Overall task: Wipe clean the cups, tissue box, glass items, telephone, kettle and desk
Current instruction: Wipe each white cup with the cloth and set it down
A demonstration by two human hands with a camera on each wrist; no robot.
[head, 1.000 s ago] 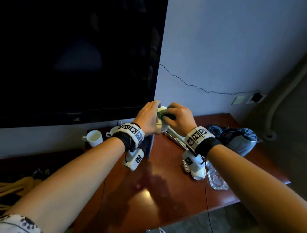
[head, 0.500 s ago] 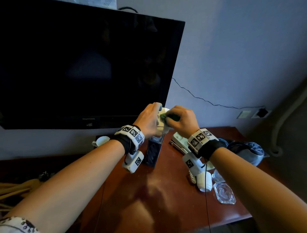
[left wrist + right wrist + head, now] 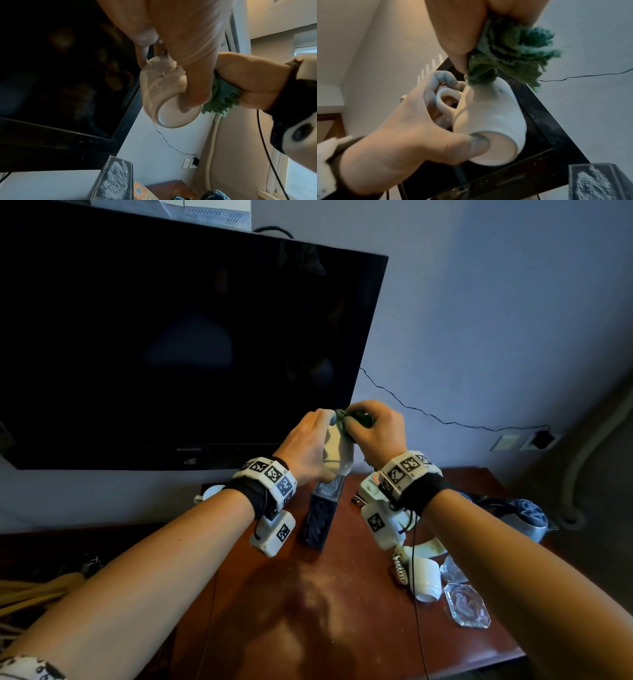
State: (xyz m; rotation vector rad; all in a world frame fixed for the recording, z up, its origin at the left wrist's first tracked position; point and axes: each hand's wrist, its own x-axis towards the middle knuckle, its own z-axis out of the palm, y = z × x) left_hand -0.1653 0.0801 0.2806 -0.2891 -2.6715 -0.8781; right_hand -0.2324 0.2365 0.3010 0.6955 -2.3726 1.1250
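Since a second ago the person is lifting both hands higher off the desk (image 3: 342, 604), so the white cup (image 3: 337, 451) being cleaned is now sitting in front of the lower right corner of the television (image 3: 171, 344) rather than just above the desktop; the grip itself is looking unchanged. The left hand (image 3: 305, 446) is curling round the cup, thumb pressing the base (image 3: 489, 150) and fingers hooked by the handle (image 3: 447, 100), while the right hand (image 3: 373, 429) is clamped on a green cloth (image 3: 508, 54) and pushing it into the cup's mouth at 12 o'clock. I judge that the inside of this cup is being wiped and the rest of the task is waiting. Below, the dark tissue box (image 3: 322, 511) is standing at 6 o'clock from the cup, its top looking dusty; the telephone (image 3: 368, 491) is lying at 5 o'clock, partly hidden by the right wrist; a second cup (image 3: 424, 580) and a glass dish (image 3: 466, 606) are sitting near the desk's right edge at 4 o'clock, with the kettle (image 3: 524, 515) farther right. Another cup (image 3: 209, 493) is peeking out at 8 o'clock. The screen edge is staying close behind the hands, so the freer room is toward the person, above the bare front of the desk.
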